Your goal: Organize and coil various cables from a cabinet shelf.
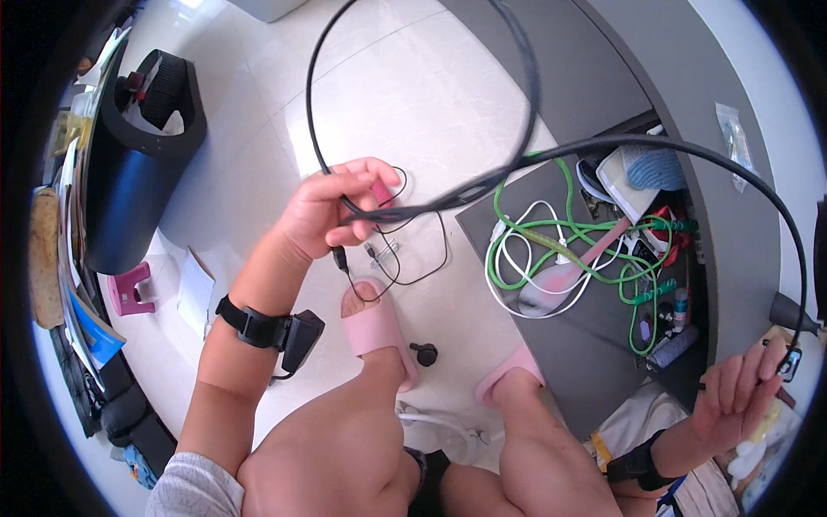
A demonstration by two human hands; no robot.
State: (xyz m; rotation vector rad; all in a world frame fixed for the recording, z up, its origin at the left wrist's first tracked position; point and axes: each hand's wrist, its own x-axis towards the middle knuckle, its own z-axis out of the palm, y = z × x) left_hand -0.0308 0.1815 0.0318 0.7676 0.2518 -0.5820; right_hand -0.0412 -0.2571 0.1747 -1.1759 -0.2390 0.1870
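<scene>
My left hand (326,210) grips a thick black cable (730,155) where its strands cross. From there a large loop rises above the hand, and a long stretch arcs over to the right. A black plug (339,258) hangs just below my left palm, with a thin black cord (446,242) trailing from around it. At the far right, my right hand (740,391) is closed around the cable's end, beside a metal-faced connector (789,364). A wrist strap with a black device (302,339) sits on my left forearm.
An open drawer (568,368) on the right bears a green rope (562,239), a white cable (497,284) and a pink brush-like tool (549,291). A dark blue bin (139,200) and pink stool (132,289) stand left. A black caster (424,354) lies near my pink slippers (378,329).
</scene>
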